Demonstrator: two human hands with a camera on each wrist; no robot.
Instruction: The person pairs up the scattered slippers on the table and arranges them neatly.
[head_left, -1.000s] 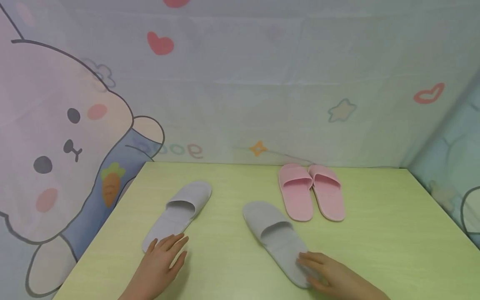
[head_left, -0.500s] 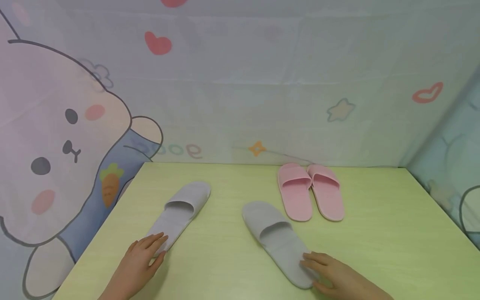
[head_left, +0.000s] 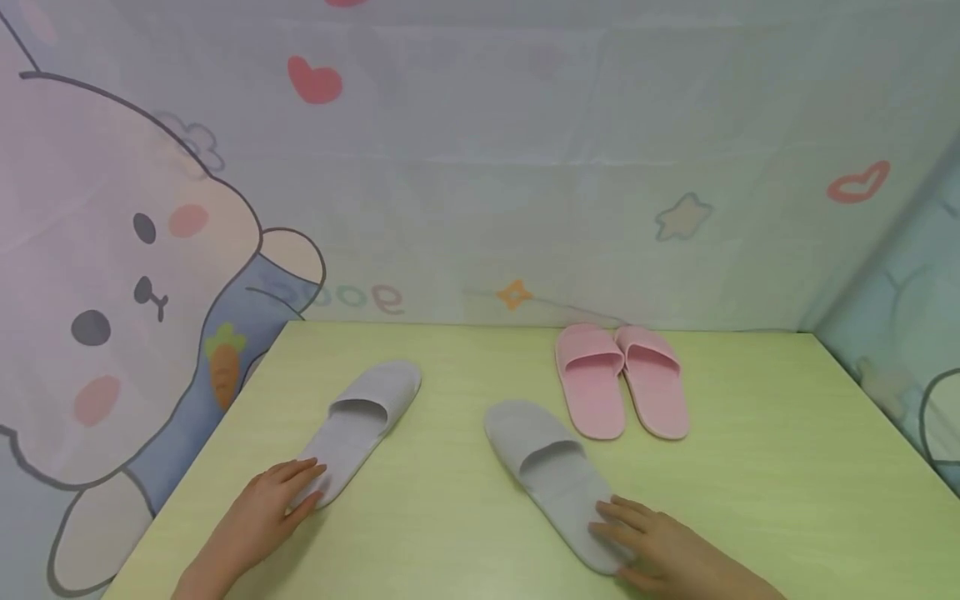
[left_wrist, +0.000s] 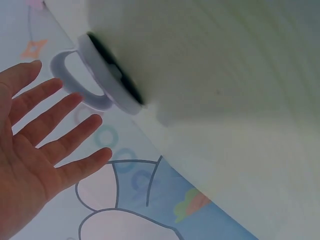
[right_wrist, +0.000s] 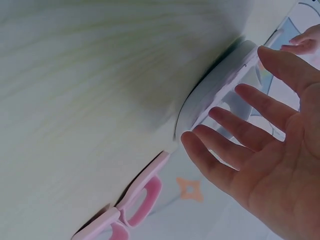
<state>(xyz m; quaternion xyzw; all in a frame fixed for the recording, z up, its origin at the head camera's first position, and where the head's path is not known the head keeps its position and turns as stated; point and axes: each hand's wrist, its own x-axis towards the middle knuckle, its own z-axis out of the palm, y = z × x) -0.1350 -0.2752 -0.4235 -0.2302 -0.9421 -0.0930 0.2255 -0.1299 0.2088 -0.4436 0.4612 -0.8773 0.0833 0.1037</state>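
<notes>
Two light grey slippers lie apart on the table, toes pointing away from me. By the heel of the left grey slipper [head_left: 341,454], my left hand [head_left: 258,512] hovers with its fingertips over the insole edge. Its fingers are spread and fairly straight in the left wrist view. Over the heel of the right grey slipper [head_left: 566,496] is my right hand [head_left: 667,550], fingers loosely extended and palm down. The right wrist view shows those fingers spread beside the slipper [right_wrist: 207,95], gripping nothing. Whether either hand touches its slipper is hard to tell.
A pair of pink slippers, left [head_left: 592,396] and right [head_left: 656,392], sits side by side near the back edge of the pale green table [head_left: 780,467]. A printed cloth [head_left: 480,167] with a cartoon animal hangs behind and along the sides.
My left hand has shifted left, from the inner side of the left grey slipper's heel to its outer side. My right hand has barely moved, and the slippers stay in place.
</notes>
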